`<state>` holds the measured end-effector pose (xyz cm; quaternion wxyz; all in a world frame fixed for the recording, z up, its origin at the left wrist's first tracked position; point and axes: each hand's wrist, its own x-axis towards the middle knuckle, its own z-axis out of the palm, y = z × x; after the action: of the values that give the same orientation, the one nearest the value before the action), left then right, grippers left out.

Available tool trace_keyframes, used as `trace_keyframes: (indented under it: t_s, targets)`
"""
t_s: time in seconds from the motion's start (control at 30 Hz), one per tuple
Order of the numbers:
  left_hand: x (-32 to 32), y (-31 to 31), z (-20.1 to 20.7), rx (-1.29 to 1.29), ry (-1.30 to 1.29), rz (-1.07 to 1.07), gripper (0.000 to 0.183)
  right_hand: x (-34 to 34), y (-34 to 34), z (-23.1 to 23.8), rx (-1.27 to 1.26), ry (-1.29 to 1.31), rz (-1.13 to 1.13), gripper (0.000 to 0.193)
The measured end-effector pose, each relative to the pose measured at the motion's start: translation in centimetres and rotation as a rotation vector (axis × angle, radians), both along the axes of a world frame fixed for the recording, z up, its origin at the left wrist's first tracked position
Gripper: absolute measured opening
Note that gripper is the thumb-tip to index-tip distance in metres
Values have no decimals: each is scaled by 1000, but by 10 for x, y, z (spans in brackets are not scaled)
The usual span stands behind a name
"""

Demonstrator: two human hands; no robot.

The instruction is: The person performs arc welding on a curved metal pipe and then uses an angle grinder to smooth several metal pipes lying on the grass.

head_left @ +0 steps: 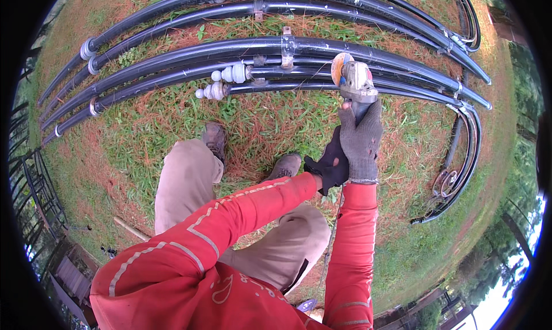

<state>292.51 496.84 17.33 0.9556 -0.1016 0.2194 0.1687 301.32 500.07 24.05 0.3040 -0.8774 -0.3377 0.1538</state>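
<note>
An angle grinder [357,83] with a grey metal head and an orange-brown disc [340,69] is held out in front of me. My right hand [362,141], in a worn grey glove, wraps around its body. Close against it, my left hand [330,163] in a black glove is at the grinder's rear part, thumb out to the left; its other fingers are partly hidden. The disc overlaps the black metal poles [397,67] just beyond it. A cord [339,206] trails down beside my right forearm.
More long black poles [201,15] lie across the grass [259,120], joined by metal brackets [287,51]. Pale ribbed end pieces [233,73] sit left of the grinder. Curved black frames with scrollwork [451,183] lie at the right. A dark metal railing [43,195] stands far left.
</note>
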Motion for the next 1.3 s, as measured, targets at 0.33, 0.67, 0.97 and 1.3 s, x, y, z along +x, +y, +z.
trace_keyframes:
  t_s: [0.33,0.67,0.97,1.3]
  targets:
    - [35,51,-165,92,-525,272,65,18,69,-153,-100,-267,-2,66]
    - [37,55,-247,-117,-831,137,59,18,61,-186,-200,54,14,70]
    - [24,54,-274,-364,-1007,192,57,-8,61,-220,-150,-74,28,65]
    - [-1,76,-244,-287,-406,141,60,-27,80,-223,-143,-77,86,66]
